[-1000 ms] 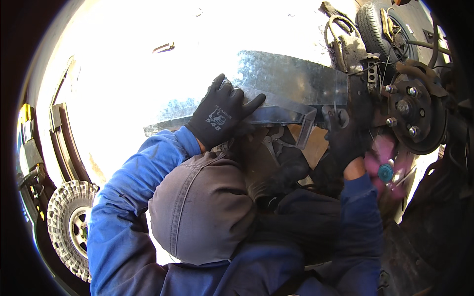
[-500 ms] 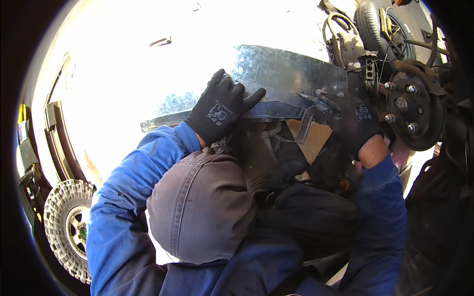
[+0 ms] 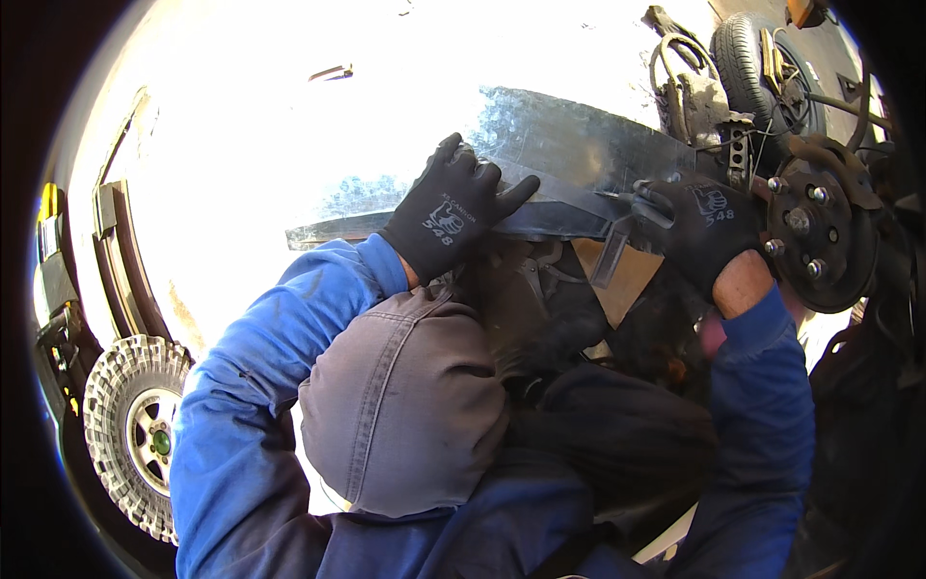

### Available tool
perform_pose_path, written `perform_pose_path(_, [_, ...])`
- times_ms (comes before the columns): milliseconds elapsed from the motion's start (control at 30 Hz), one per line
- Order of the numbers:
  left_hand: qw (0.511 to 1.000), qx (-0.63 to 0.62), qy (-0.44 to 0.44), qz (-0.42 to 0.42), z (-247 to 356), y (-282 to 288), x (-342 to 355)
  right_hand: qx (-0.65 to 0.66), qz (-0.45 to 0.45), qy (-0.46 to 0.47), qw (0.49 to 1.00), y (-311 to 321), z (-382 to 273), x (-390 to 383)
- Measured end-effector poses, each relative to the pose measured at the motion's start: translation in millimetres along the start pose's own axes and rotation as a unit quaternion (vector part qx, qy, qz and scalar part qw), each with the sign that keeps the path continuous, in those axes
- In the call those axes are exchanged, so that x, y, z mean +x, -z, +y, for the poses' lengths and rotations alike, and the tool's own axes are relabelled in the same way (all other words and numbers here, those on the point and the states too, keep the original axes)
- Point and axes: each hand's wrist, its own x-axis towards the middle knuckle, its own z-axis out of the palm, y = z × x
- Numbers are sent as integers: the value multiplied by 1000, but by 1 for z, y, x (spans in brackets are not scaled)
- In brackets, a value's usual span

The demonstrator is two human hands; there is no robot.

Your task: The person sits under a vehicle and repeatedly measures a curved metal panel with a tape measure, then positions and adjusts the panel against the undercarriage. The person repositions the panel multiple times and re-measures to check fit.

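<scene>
My left hand (image 3: 444, 207), in a black glove, lies over the edge of a shiny sheet-metal panel (image 3: 579, 130). Its fingers bend over the metal and its thumb sticks out to the right; the fingertips are partly hidden. Farther right, my right hand (image 3: 709, 227), gloved alike, is closed around a slim pointed tool whose tip lies near the panel's narrow raised strip (image 3: 555, 188). The tool's exact kind is unclear. A grey slotted flat bar (image 3: 612, 253) hangs below those fingers, across the panel's near edge. Whether the hand holds the bar too, I cannot tell.
Below the panel are a brown cardboard-like piece (image 3: 622, 280) and dark clamp-like jaws (image 3: 535, 275). A wheel hub with studs (image 3: 799, 222) stands close to my right hand. Behind it is a tyre (image 3: 743, 72). A knobby-tread wheel (image 3: 140, 434) is at left.
The whole view has shifted slightly. My right hand has moved a little away from me and tilted, with the pointed tool still in it. My left hand stays at the same place on the panel.
</scene>
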Motion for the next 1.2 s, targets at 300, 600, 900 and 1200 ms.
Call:
perform_pose_path(300, [1000, 9, -7, -9, 0, -1, 0, -54, 134, 99, 984, -7, -37, 14])
perform_pose_path(600, [1000, 7, -7, -19, 1, 3, 1, -68, 52, 75, 994, 7, -82, 47])
perform_pose_path(900, [999, 9, 0, -35, 1, -1, 1, -54, 62, 91, 992, 6, -95, 52])
perform_pose_path(1200, [1000, -2, 0, -3, 1, -11, -4, -35, 83, 103, 991, 2, -77, 45])
